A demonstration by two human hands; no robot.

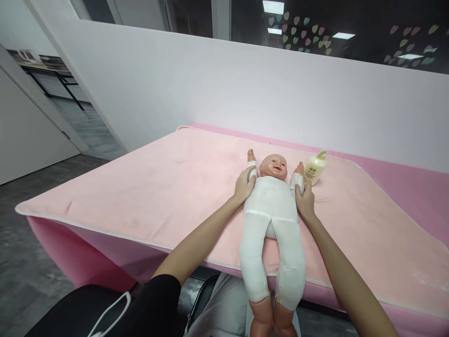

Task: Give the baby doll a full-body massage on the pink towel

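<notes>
A baby doll (271, 199) with a white cloth body lies on its back on the pink blanket (150, 187). Its head points away from me, and its legs hang over the near edge toward my lap. Both its arms are raised beside its head. My left hand (244, 185) is closed around the doll's arm on the left. On the other side, my right hand (305, 199) grips the doll's other arm. Just beyond my right hand stands a pale yellow pump bottle (315, 167), close to the doll's hand.
The blanket covers a table with a pink cloth (414, 187) under it. A white wall (224, 89) with dark glass above stands behind. At the left are a white door (31, 126) and a black-legged table (52, 70). A white cable (112, 313) crosses my dark sleeve.
</notes>
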